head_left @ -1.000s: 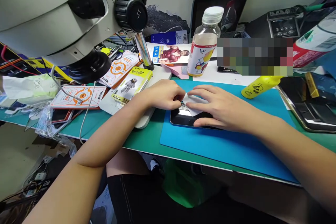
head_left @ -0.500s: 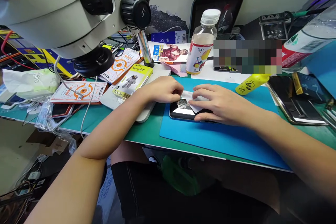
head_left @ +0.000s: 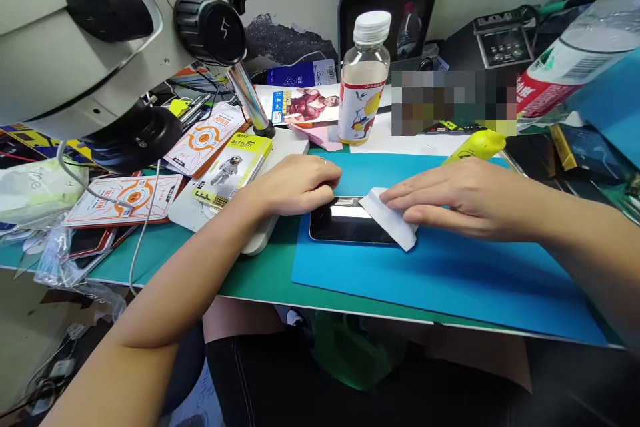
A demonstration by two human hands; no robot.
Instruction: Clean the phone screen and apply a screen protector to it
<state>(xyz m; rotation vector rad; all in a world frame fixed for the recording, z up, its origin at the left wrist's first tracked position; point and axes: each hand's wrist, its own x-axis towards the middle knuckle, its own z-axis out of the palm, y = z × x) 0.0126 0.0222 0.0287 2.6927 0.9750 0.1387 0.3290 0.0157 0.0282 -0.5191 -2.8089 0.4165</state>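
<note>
Head cam's showing a green bench [head_left: 267, 277] running right across the shot, and clutter's piling up on both sides. Microscope [head_left: 50, 73] is looming over the left end. Blue mat [head_left: 450, 280] is covering a good chunk of the bench, right of the microscope's base. Right hand [head_left: 460, 197] is resting over the mat — open, fingers lying pretty straight. Left hand [head_left: 300, 183] is sitting by the mat's left end, fingers bending inward. Bottle [head_left: 363, 100] with a white cap is standing just behind the mat. Yellow battery box [head_left: 235, 163] is lying on the microscope's base, left of that hand. Phone [head_left: 345, 227] is lying glossy side up on the mat near its left edge, and the left fingers are meeting its far left corner — can't tell if they're actually gripping it. White wipe [head_left: 395, 220] is draping over the phone's right end, the right fingertips touching it.
</note>
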